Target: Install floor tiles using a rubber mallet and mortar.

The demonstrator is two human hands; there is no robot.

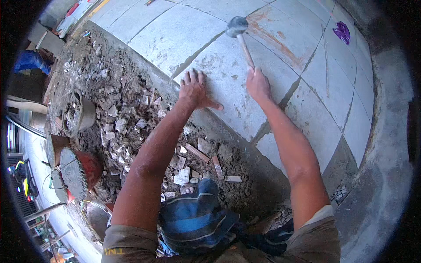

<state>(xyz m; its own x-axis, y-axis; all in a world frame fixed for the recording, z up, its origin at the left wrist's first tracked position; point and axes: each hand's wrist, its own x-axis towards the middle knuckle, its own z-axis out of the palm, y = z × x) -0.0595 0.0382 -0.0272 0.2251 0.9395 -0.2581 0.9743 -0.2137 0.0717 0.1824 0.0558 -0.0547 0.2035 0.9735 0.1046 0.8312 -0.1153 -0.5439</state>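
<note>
**Mallet up over the tile**

Left hand (195,90) spread flat on the grey tile (230,83) at its left edge, beside the rubble (131,118). Right hand (258,84) wraps the mallet (239,33), head raised. Best struck lightly, clear of the fingers; open floor lies right and far.

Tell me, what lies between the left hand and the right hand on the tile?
In the head view, only bare grey tile lies between the left hand and the right hand, which grips the mallet.
</note>
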